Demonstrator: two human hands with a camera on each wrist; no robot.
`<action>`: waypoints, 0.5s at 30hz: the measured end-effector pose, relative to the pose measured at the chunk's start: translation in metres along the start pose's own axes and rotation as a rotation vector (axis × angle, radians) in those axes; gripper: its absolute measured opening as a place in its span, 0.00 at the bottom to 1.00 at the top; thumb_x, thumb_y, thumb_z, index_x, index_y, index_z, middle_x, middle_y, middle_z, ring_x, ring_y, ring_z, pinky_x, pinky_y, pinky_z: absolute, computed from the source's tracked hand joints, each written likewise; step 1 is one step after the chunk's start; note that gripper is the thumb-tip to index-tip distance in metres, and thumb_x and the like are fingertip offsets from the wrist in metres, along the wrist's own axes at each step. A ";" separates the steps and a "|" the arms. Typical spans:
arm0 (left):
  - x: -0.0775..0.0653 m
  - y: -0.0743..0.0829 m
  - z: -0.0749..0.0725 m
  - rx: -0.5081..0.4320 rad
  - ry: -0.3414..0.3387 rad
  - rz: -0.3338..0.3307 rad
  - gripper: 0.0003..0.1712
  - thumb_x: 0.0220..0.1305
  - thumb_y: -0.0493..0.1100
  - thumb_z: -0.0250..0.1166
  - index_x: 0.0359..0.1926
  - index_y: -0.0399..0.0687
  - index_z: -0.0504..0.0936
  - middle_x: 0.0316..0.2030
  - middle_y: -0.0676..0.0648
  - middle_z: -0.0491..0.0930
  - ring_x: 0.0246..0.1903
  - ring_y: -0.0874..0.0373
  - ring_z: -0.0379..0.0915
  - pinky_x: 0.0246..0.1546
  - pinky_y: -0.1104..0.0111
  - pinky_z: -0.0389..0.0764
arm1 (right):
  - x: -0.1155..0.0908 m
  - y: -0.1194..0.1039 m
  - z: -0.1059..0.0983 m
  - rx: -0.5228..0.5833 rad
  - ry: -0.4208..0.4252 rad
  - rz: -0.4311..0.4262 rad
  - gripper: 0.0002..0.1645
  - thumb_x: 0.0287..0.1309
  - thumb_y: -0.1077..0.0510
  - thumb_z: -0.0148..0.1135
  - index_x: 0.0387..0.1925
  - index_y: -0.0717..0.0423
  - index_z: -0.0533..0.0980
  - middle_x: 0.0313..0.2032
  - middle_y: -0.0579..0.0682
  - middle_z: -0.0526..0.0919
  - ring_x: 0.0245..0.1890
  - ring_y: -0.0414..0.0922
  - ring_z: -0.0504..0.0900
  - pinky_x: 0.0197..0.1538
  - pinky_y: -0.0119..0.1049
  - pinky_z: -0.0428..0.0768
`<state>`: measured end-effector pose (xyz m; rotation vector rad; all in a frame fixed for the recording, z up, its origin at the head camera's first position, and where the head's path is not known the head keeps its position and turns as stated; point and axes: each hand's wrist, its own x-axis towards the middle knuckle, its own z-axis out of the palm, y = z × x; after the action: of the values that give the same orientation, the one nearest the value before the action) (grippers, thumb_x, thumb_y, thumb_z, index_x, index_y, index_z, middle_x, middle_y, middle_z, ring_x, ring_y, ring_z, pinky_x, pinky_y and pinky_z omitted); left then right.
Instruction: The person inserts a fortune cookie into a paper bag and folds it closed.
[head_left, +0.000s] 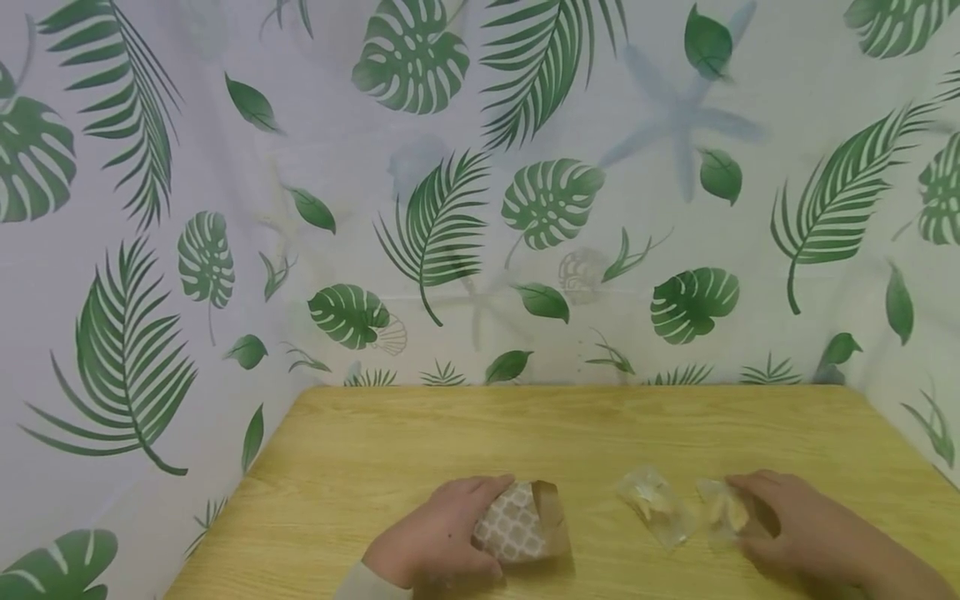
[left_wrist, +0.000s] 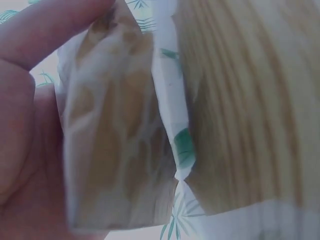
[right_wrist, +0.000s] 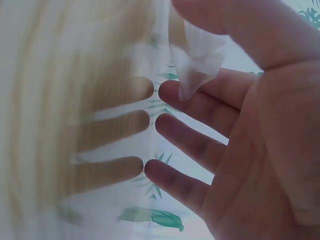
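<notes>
My left hand grips a small brown paper bag printed with a white lattice pattern, its plain brown side facing right. In the left wrist view the bag lies against the fingers and palm. On the right, my right hand pinches a clear plastic packet with pale yellowish pieces inside. The right wrist view shows a corner of that packet between thumb and fingers, the other fingertips touching the table. A second clear packet of similar pieces lies just left of it.
Both hands work near the front of a light wood-grain table. Behind the table and along both sides hangs a white sheet printed with green leaves and pale starfish.
</notes>
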<state>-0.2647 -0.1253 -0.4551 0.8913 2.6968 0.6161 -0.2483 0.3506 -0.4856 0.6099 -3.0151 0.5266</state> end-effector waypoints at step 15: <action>0.000 -0.001 0.003 0.063 -0.012 -0.021 0.61 0.45 0.55 0.81 0.78 0.67 0.58 0.71 0.58 0.63 0.69 0.57 0.59 0.71 0.50 0.58 | 0.004 -0.017 -0.008 0.072 0.023 -0.001 0.44 0.52 0.37 0.75 0.64 0.56 0.75 0.58 0.55 0.79 0.58 0.60 0.76 0.56 0.63 0.74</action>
<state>-0.2639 -0.1255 -0.4584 0.8786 2.7253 0.5223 -0.2460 0.3371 -0.4722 0.6052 -2.9853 0.6408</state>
